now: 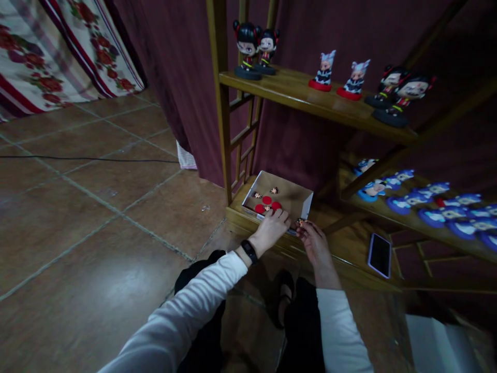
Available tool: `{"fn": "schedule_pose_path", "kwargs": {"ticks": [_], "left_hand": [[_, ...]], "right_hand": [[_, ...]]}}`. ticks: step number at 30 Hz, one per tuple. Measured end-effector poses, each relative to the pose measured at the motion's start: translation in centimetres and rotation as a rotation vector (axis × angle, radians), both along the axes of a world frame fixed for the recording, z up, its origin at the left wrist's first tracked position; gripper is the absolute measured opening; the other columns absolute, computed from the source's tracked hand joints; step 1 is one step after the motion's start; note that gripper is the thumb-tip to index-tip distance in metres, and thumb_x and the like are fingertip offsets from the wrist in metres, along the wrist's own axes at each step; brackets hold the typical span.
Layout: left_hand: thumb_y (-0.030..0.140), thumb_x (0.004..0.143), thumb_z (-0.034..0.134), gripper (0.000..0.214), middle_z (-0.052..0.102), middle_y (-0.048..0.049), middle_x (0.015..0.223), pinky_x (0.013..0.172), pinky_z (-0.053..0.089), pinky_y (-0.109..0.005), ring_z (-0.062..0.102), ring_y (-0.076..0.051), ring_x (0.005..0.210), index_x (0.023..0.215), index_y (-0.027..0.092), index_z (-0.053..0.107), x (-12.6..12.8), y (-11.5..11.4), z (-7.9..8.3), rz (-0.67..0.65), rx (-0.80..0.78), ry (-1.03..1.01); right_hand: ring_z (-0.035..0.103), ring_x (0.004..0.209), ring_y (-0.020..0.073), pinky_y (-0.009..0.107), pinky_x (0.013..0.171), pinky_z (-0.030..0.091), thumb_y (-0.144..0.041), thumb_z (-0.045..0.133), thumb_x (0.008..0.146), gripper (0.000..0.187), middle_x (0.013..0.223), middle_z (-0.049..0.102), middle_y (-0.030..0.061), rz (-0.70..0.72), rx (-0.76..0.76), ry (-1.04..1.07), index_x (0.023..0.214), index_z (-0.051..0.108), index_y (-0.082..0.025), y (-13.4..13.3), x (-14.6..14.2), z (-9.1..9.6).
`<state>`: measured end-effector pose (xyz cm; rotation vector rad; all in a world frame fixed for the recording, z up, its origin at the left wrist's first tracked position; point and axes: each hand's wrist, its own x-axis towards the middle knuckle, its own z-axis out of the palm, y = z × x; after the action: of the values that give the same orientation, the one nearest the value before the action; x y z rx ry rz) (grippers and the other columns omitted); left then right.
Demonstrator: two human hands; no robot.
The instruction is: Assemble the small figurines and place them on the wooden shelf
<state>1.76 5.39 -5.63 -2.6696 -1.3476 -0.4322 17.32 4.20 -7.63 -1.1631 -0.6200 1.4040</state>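
Note:
A shallow cardboard box [298, 194] sits on the lowest wooden shelf and holds red round bases [267, 200] and a few small figurine pieces [274, 190]. My left hand [274, 228] rests on the box's near rim with its fingers curled over the edge; what they grip, if anything, is hidden. My right hand [314, 241] is just right of it, pinching a small brown figurine piece [301, 223] at the fingertips beside the box's near corner.
The wooden shelf unit [310, 101] carries black-haired and white-haired dolls on its upper board and several blue figurines [427, 204] on the middle board. A phone [379, 255] lies on the low shelf at right. Tiled floor [97, 207] spreads left, with a dark curtain behind.

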Motion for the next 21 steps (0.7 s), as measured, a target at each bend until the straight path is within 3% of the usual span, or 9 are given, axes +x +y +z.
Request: {"fn": "schedule_pose_path", "kwargs": {"ticks": [7,11,14,17,21], "left_hand": [[0.011,0.085,0.04,0.02,0.058,-0.0131,0.093,0.083,0.032,-0.037,0.048,-0.024,0.098,0.092,0.012,0.058,0.4,0.7,-0.6,-0.058,-0.071,-0.077],[0.007,0.079,0.046,0.019,0.062,-0.0148,0.089,0.087,0.032,-0.037,0.051,-0.025,0.096,0.089,0.013,0.061,0.1,1.4,-1.3,-0.007,-0.241,-0.319],[0.007,0.075,0.052,0.018,0.065,-0.0106,0.083,0.085,0.037,-0.033,0.056,-0.023,0.091,0.084,0.017,0.064,-0.2,2.5,-2.1,0.197,-0.488,-0.751],[0.009,0.07,0.058,0.013,0.066,-0.0059,0.076,0.076,0.044,-0.03,0.06,-0.02,0.08,0.076,0.018,0.065,-0.7,3.9,-2.9,0.406,-0.852,-1.339],[0.004,0.07,0.055,0.015,0.065,-0.005,0.071,0.069,0.05,-0.036,0.062,-0.016,0.064,0.079,0.014,0.06,-1.5,5.0,-3.2,0.543,-1.289,-1.91]], "right_hand": [[0.056,0.059,0.0086,0.02,0.05,0.046,-0.026,0.076,0.056,0.024,0.077,0.066,0.0011,0.0,0.009,-0.021,0.077,0.067,-0.018,1.2,-0.1,-0.6],[0.055,0.061,0.0088,0.021,0.051,0.046,-0.025,0.076,0.056,0.024,0.079,0.066,0.001,-0.003,0.026,-0.023,0.076,0.067,-0.018,1.9,-0.1,-0.7],[0.056,0.061,0.0095,0.022,0.053,0.046,-0.027,0.076,0.055,0.023,0.079,0.067,0.0014,0.015,0.038,-0.022,0.074,0.066,-0.018,2.5,-0.3,-0.7],[0.056,0.06,0.0099,0.023,0.053,0.046,-0.029,0.075,0.056,0.024,0.078,0.067,0.001,0.017,0.05,-0.035,0.075,0.066,-0.019,3.0,-0.8,-0.6],[0.055,0.061,0.01,0.024,0.055,0.047,-0.033,0.073,0.059,0.025,0.077,0.066,0.0003,0.037,0.056,-0.098,0.078,0.065,-0.019,3.5,-1.7,-0.5]]}}
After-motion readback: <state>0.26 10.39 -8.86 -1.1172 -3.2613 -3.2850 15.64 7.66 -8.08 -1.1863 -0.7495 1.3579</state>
